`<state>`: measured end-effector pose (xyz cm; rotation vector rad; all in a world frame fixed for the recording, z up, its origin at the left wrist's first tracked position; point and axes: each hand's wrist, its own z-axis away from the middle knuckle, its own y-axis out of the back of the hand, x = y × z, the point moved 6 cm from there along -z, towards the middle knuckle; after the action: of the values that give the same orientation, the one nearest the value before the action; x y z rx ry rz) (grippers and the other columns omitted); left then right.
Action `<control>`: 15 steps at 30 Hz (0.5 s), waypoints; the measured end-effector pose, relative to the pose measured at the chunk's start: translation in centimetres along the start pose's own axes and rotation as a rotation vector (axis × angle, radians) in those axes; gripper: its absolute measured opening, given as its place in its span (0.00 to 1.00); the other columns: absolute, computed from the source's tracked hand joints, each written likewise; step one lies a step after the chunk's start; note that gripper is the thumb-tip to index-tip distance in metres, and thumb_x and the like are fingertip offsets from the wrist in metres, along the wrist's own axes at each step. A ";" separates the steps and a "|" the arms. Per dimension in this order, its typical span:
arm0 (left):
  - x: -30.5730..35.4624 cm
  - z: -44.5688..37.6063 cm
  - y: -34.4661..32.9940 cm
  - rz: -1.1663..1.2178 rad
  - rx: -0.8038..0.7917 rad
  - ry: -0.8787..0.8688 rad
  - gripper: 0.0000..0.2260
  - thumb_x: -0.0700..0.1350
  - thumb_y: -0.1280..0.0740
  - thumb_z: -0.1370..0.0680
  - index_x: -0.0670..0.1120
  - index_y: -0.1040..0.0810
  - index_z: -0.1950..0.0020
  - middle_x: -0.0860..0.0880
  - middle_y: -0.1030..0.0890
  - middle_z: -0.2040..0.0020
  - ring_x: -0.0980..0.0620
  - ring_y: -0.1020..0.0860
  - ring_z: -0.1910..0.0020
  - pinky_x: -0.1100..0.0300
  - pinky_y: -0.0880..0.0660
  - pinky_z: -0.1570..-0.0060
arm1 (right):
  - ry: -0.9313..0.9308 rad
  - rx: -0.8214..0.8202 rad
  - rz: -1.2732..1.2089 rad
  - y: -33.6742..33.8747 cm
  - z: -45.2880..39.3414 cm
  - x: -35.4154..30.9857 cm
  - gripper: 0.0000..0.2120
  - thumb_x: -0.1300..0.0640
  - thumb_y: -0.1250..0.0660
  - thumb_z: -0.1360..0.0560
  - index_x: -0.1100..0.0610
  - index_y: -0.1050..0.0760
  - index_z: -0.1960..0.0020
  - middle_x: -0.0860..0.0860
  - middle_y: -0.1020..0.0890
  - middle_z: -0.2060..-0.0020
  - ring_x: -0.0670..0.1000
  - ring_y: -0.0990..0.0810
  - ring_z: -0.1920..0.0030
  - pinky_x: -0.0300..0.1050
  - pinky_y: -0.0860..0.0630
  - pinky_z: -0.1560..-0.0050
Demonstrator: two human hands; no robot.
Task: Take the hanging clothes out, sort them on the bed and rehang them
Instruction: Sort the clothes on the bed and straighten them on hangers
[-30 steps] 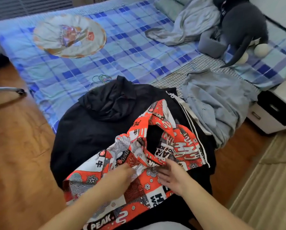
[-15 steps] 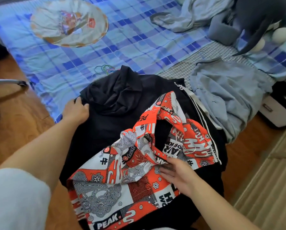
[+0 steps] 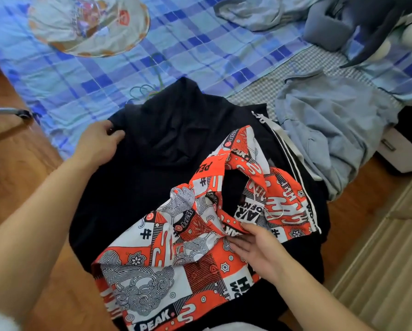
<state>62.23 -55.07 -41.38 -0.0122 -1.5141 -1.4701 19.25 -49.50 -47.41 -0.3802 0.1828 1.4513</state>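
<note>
The clothes are off the rail but only half sorted: your left hand [image 3: 97, 143] pinches the black top's [image 3: 152, 163] far-left shoulder, your right hand [image 3: 255, 249] rests spread on the orange shirt [image 3: 166, 266], and rehanging is untouched.

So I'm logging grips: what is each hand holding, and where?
The left hand grips the black garment at its left shoulder edge. The right hand lies flat on the patterned shirt, gripping nothing.
</note>
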 end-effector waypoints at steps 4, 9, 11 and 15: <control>3.3 12.9 -3.7 -0.063 -0.144 -0.408 0.06 0.42 0.31 0.22 0.48 0.25 0.57 0.49 0.23 0.61 0.45 0.24 0.58 0.52 0.30 0.58 | 0.053 -0.062 -0.038 0.3 1.3 -0.9 0.11 0.62 0.36 0.20 0.63 0.24 0.40 0.63 0.16 0.46 0.61 0.16 0.44 0.57 0.25 0.36; -1.9 24.1 -17.1 -0.432 -0.413 -0.530 0.15 0.49 0.28 0.31 0.53 0.24 0.44 0.55 0.22 0.57 0.49 0.22 0.54 0.48 0.24 0.53 | 0.047 -0.011 -0.093 2.7 1.4 0.0 0.14 0.66 0.43 0.18 0.63 0.28 0.35 0.64 0.20 0.41 0.63 0.21 0.39 0.59 0.27 0.33; -2.3 25.0 -19.0 -0.497 -0.404 -0.542 0.20 0.59 0.33 0.28 0.51 0.24 0.40 0.54 0.21 0.53 0.49 0.22 0.51 0.46 0.24 0.48 | 0.018 0.030 -0.068 3.5 1.2 1.1 0.20 0.70 0.45 0.20 0.61 0.32 0.29 0.62 0.21 0.41 0.63 0.22 0.38 0.59 0.28 0.32; -2.5 25.7 -19.7 -0.685 -0.419 -0.592 0.41 0.70 0.29 0.34 0.45 0.26 0.31 0.48 0.22 0.45 0.45 0.23 0.44 0.42 0.28 0.39 | 0.013 0.056 0.018 3.5 1.3 1.7 0.25 0.68 0.43 0.21 0.61 0.38 0.24 0.62 0.22 0.39 0.61 0.21 0.39 0.56 0.24 0.39</control>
<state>35.96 -39.23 -52.07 -0.2141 -1.7234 -2.4830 15.84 -47.20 -47.31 -0.3432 0.2376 1.4583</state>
